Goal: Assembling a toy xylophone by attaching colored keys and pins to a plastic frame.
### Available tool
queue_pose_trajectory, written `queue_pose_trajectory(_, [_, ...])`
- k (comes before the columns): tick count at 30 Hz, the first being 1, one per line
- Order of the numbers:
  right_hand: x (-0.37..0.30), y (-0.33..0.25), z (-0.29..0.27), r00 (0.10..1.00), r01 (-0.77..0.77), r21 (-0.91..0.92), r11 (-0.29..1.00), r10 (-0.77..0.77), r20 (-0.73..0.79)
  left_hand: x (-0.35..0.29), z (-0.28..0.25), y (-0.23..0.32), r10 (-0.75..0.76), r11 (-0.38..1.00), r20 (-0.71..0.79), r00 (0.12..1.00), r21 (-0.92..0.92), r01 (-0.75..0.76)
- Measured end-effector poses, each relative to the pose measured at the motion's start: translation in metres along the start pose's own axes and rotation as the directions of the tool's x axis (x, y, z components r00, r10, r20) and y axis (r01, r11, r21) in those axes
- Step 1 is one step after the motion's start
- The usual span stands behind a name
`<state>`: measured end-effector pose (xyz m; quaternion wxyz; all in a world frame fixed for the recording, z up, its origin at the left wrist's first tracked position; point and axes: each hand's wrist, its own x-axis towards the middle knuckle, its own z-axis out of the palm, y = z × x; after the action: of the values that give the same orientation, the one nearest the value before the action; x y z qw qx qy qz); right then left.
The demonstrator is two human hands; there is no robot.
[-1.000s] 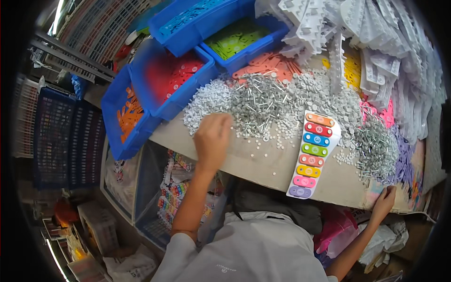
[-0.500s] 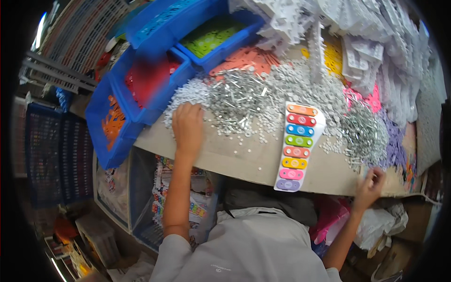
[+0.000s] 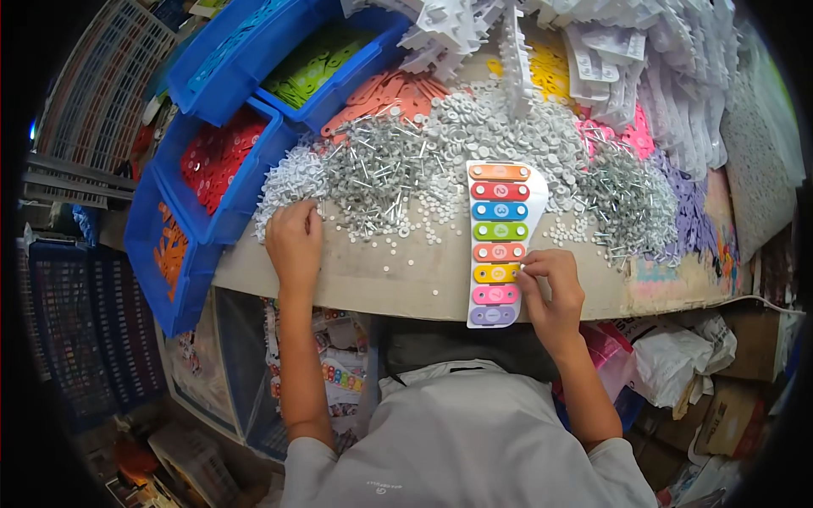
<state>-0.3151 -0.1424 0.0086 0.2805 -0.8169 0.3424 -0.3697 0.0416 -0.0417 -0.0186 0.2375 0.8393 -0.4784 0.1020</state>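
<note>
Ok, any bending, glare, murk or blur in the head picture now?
Head view: the worktable's front edge bows with the fisheye; head view: silver pins glint; head view: the blue crates at left are dim; head view: the toy xylophone looks fairly sharp, its bar colours distinct.

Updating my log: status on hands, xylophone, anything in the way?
Left hand by white pieces. Right hand at right end of yellow bar. Xylophone on table, near end at edge. Top bars uncovered.
</note>
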Motion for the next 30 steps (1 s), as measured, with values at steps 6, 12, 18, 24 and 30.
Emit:
queue_pose_trajectory(6, [0.002, 0.0, 0.004, 0.998, 0.062, -0.023, 0.998, -0.062, 0.009, -0.007, -0.003, 0.004, 0.034, 0.999, 0.033, 0.999, 0.014, -0.034])
queue_pose_trajectory(12, [0.001, 0.002, 0.003, 0.998, 0.06, -0.064, 0.996, -0.061, -0.002, -0.009, 0.0, 0.006, 0.035, 0.999, -0.003, 0.999, 0.004, -0.035])
queue_pose_trajectory(18, [0.0, -0.002, -0.002, 0.991, 0.106, -0.052, 0.993, -0.1, 0.094, -0.017, -0.011, 0.035, -0.254, 0.769, 0.126, 0.959, -0.576, 0.279])
queue_pose_trajectory(24, [-0.008, 0.006, 0.001, 0.81, -0.586, 0.362, 0.725, 0.539, 0.232, -0.044, -0.023, 0.112, -0.017, 0.491, 0.377, 0.926, -0.804, 0.336])
queue_pose_trajectory(30, [0.011, 0.008, -0.014, 0.565, -0.824, 0.327, 0.463, 0.625, 0.54, -0.05, -0.01, 0.14, 0.229, -0.034, 0.787, 0.573, -0.582, 0.812])
